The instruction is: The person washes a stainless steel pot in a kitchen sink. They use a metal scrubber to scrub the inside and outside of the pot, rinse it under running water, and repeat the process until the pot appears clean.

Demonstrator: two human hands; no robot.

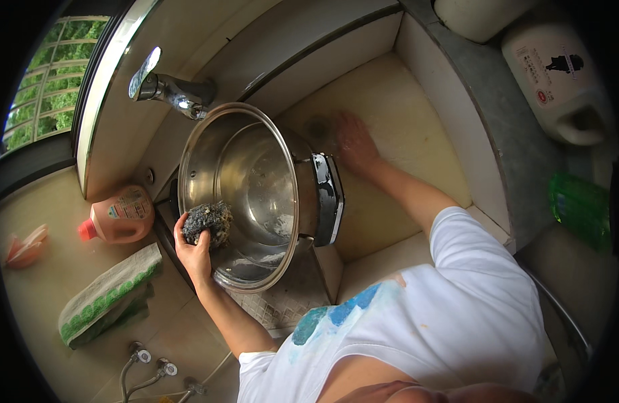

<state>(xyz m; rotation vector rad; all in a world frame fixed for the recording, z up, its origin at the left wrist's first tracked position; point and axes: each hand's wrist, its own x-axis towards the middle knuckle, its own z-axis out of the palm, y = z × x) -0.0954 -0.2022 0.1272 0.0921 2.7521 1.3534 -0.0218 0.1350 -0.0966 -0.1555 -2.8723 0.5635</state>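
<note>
My left hand [196, 252] holds a grey metal-wire scouring pad [207, 224] with bits caught in it, at the near left rim of a large stainless steel pot [254, 186]. The pot lies tilted, its mouth towards the left, with a black side handle [327, 199] on its right. Cloudy residue marks its inner wall. My right hand [357, 141] lies low in the tiled sink [440, 101], in what looks like shallow yellowish water, fingers stretched near a dark round drain [318, 127]. No object shows in it.
A chrome faucet [176, 95] stands behind the pot. To the left are a pink detergent jug [123, 214], a green-and-grey towel [108, 297] and valves with hoses [153, 367]. A white jug [556, 85] and a green bottle [579, 209] are on the right.
</note>
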